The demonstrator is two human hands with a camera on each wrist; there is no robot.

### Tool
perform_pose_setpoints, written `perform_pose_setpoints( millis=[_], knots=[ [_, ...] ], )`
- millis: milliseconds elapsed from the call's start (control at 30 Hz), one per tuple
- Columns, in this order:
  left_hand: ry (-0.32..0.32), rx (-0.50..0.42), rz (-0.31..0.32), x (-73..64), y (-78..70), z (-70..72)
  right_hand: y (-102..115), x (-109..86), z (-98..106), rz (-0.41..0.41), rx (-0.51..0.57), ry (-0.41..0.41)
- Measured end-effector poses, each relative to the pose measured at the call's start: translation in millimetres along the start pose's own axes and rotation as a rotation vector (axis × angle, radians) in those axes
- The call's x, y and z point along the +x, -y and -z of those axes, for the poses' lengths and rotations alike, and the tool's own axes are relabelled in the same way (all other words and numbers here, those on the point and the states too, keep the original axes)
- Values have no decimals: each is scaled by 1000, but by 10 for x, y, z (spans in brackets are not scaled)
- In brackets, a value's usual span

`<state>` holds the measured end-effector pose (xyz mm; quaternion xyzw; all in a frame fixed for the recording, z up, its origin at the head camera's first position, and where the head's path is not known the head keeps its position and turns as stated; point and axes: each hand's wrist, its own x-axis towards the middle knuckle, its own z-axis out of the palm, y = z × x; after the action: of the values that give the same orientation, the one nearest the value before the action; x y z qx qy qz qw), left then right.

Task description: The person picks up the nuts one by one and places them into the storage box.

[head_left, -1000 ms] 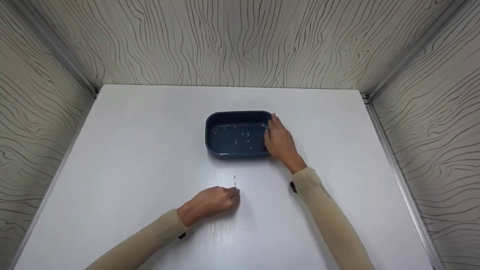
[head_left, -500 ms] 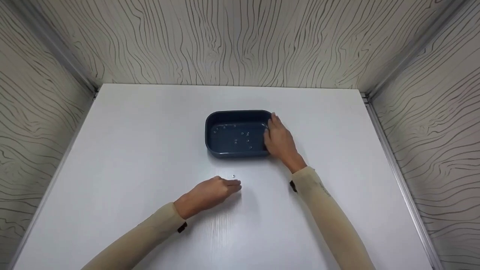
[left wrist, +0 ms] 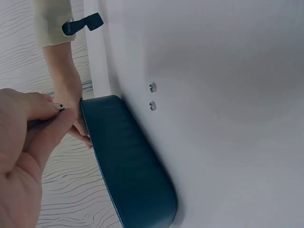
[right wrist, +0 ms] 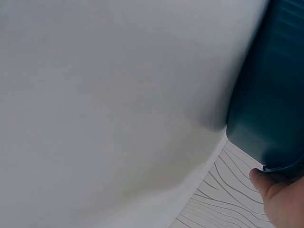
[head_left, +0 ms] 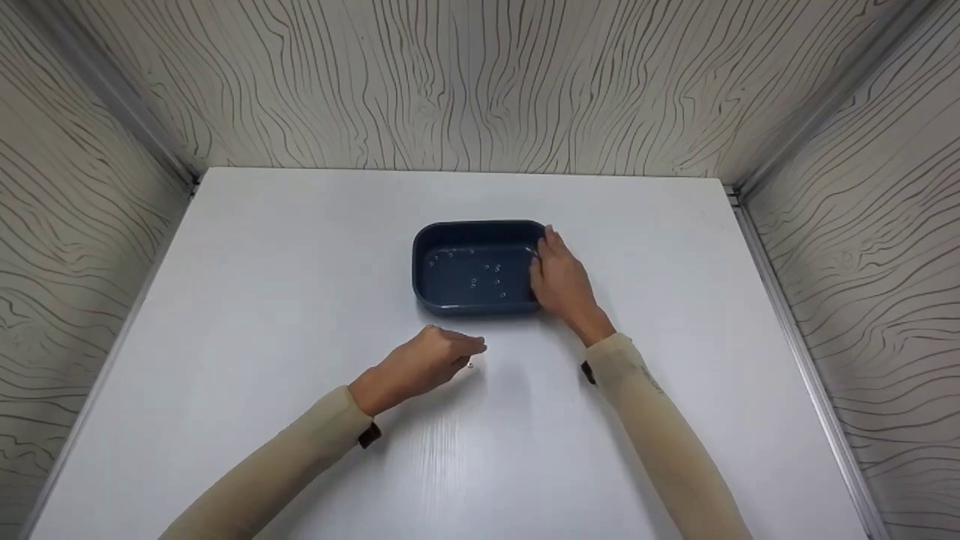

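Observation:
My left hand [head_left: 424, 364] is raised above the table, on the near side of a dark blue rectangular tray [head_left: 480, 309]. In the left wrist view its thumb and forefinger pinch a small metal nut [left wrist: 61, 108], mostly covered by the fingertips. Two more nuts lie on the white table there, a far one [left wrist: 152, 88] and another [left wrist: 152, 106]; the head view shows just one nut [head_left: 470, 365] under the hand. At the tray's right end my right hand [head_left: 564, 285] holds the wall, with its thumb [right wrist: 260, 180] at the rim in the right wrist view.
Several small nuts [head_left: 497, 282] are scattered over the tray's floor. The white table [head_left: 300, 262] reaches back to a wood-grain patterned wall [head_left: 450, 90], with similar panels and metal rails at both sides.
My left hand has moved forward and up from the table, closer to the tray. The nearer nut shows again beneath it, while the farther one is now covered. My right hand stays put.

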<state>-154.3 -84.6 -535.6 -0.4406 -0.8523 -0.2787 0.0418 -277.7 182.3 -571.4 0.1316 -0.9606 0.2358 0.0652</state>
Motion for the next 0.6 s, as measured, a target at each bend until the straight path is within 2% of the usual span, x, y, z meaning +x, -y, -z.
perform_pose_setpoints(
  millis=[167,433,600],
  knots=[
    [-49,-89,57,106,52,62,2,9,2,0,-1,-2],
    [-99,-254,234,271,126,188,-14,9,-4,4,7,-15],
    [-152,-309,301,362,216,226,-5,4,-1,-6,15,-8]
  ],
)
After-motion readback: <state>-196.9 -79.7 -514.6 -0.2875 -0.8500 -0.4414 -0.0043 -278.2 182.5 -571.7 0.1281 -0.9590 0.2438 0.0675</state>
